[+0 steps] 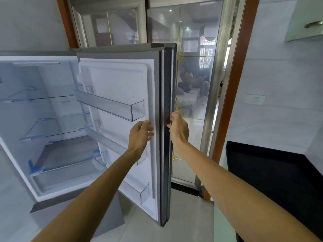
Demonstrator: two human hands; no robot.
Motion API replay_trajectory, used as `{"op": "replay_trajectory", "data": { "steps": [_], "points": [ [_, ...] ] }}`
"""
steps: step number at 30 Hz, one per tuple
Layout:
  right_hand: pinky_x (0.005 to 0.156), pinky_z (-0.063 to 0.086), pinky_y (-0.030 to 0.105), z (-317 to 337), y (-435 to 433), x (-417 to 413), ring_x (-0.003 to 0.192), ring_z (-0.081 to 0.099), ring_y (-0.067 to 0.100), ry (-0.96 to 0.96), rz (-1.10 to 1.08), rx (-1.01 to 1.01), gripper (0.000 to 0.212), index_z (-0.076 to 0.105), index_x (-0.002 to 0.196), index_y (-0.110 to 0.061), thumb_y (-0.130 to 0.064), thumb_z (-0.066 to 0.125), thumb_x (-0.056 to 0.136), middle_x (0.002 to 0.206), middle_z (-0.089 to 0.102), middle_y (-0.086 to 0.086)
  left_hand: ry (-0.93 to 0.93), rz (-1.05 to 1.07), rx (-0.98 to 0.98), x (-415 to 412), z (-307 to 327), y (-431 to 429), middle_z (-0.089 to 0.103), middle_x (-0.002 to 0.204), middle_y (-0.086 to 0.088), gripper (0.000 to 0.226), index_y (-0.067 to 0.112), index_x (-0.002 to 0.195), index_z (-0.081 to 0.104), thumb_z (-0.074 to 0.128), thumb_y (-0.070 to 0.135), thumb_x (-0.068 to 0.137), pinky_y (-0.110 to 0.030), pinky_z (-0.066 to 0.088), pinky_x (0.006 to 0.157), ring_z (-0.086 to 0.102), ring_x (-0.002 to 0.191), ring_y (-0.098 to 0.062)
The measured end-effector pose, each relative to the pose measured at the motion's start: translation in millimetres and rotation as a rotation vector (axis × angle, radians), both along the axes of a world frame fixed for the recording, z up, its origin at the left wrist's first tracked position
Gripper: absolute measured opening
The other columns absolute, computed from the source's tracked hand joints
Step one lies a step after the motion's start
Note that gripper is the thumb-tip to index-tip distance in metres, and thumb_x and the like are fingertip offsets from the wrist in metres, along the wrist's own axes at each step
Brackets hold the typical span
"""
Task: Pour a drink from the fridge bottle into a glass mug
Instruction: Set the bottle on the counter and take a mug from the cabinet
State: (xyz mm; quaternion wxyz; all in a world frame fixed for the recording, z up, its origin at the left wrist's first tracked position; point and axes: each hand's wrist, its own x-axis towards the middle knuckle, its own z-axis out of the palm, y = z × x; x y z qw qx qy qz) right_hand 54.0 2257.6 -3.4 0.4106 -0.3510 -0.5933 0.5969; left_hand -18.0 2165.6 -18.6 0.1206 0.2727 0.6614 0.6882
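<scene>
The grey fridge door [166, 137] stands wide open, its white inner side facing me. My right hand [178, 128] grips the door's outer edge at mid height. My left hand [140, 133] hovers at the inner side of that edge, fingers apart, holding nothing. The fridge interior [52, 119] shows bare glass shelves and a bottom drawer. The clear door bins [111, 105] hold nothing that I can see. No bottle or glass mug is in view.
A black countertop [272, 172] runs along the right wall. Behind the fridge door is a glass sliding door [195, 75] with a metal frame and a brown wooden jamb. Pale tiled floor [188, 215] lies below the door.
</scene>
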Motion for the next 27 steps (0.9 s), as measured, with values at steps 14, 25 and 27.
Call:
{"op": "replay_trajectory", "data": {
  "steps": [14,25,27],
  "points": [
    [0.115,0.021,0.039,-1.7,-30.4,0.5,0.144,0.025,0.022,0.041,0.32,-0.09,0.054,0.025,0.152,-0.022,-0.045,0.025,0.103,0.158,0.026,0.003,0.028,0.241,-0.031,16.9,12.7,-84.8,0.065,0.112,-0.01,0.037,0.008,0.125,0.057,0.039,0.032,0.103,-0.029,0.055,0.082,0.066,0.094,-0.024],
    [0.119,0.016,0.043,-11.1,-93.2,-19.4,0.146,0.02,0.021,0.064,0.342,-0.077,0.057,0.022,0.153,-0.026,-0.052,0.02,0.102,0.16,0.021,0.001,0.019,0.316,-0.016,7.8,15.9,-156.7,0.065,0.11,-0.009,0.034,0.008,0.123,0.057,0.038,0.03,0.103,-0.027,0.053,0.078,0.066,0.091,-0.021],
    [0.117,0.016,0.04,-10.0,-108.4,-21.5,0.146,0.02,0.02,0.073,0.359,-0.066,0.055,0.022,0.153,-0.026,-0.05,0.019,0.103,0.16,0.021,-0.001,0.025,0.323,-0.017,6.1,16.0,-168.1,0.065,0.109,-0.008,0.035,0.009,0.122,0.057,0.038,0.031,0.103,-0.027,0.054,0.078,0.066,0.09,-0.02]
  ]
}}
